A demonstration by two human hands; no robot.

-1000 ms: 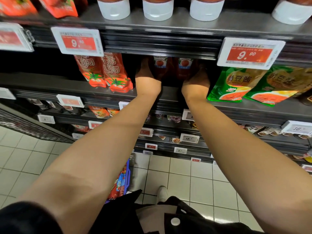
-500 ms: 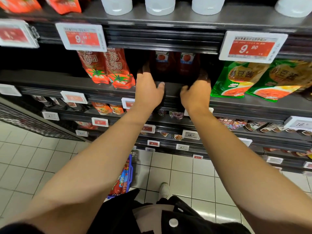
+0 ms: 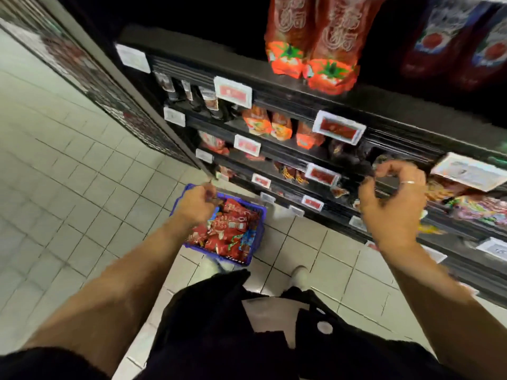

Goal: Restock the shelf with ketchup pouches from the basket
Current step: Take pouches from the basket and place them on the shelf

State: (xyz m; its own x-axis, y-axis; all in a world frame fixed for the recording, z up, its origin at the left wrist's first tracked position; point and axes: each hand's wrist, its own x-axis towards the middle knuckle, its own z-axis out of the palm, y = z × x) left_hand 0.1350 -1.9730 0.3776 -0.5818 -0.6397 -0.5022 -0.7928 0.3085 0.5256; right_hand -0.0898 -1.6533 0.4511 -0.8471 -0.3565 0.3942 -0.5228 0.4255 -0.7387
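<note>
Both hands have left the shelf (image 3: 343,100). Left hand (image 3: 196,205) is over the basket (image 3: 256,244) of ketchup pouches (image 3: 229,231), fingers curled, grip unclear. Right hand (image 3: 393,204) is loosely curled, empty. Step: fetch. Next: grasp pouches, lift to shelf.

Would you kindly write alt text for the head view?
A person's left hand reaches over a blue basket of red pouches on the tiled floor. The right hand, empty and loosely curled, hovers before the shelves.
</note>
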